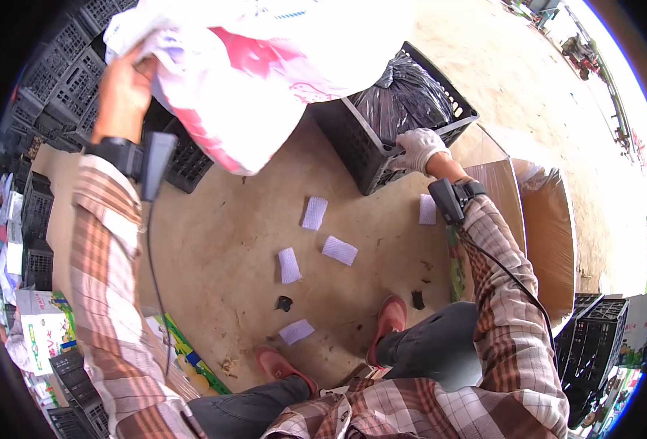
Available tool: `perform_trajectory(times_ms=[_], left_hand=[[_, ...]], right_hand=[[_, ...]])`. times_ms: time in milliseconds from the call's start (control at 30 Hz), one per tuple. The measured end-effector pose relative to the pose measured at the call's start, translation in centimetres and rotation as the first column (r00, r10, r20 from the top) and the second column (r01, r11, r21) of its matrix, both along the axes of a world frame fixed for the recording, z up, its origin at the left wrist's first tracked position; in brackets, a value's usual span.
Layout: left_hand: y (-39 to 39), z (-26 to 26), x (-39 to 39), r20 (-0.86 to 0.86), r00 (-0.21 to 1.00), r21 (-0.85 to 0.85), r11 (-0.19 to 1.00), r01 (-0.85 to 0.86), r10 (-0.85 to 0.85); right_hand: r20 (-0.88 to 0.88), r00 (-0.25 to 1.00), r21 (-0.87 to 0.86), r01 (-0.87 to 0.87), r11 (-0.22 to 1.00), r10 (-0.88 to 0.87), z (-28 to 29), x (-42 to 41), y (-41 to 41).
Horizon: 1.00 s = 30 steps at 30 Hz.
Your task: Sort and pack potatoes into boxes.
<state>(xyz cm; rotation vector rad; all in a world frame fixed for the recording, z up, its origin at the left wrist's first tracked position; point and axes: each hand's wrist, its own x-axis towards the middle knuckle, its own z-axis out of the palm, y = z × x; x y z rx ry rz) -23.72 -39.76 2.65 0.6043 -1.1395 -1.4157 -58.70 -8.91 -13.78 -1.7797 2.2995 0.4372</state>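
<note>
My bare left hand (127, 93) grips the gathered edge of a large white plastic sack (235, 99) with pink-red print, at the upper left. The sack hangs over part of a black plastic crate (345, 137). Inside that crate lies a black plastic bag (403, 99), its top gathered. My right hand (419, 151), in a light knitted glove, is at the crate's near corner, with its fingers over the rim. Both wrists carry black strapped devices with cables. What the sack holds is hidden.
Several white foam net sleeves (340, 250) lie on the floor around my feet, with black scraps (284, 303). Open cardboard boxes (546, 236) stand at the right, and stacked black crates (74, 71) at the upper left. A printed carton (43, 329) stands lower left.
</note>
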Motion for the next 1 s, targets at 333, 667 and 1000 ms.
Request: perform_trajectory(times_ms=[333,667,1000], left_hand=[[-1.4,8.7,9.7,0.123,0.96,-0.081,0.967,-0.243,0.251],[0.3,6.7,14.8,0.221,0.94,0.076,0.957,-0.28,0.258],[2.5,8.2,11.2,-0.048,0.991,0.146,0.983,-0.116,0.124]], right_hand=[[-0.044,0.979,0.11,0.201,0.973,-0.198,-1.5,2.9,-2.1],[0.02,0.959,0.131,0.277,0.952,-0.282,-0.8,6.8,-1.3],[-0.007,0.975,0.1,0.221,0.97,-0.221,-0.8,16.9,7.7]])
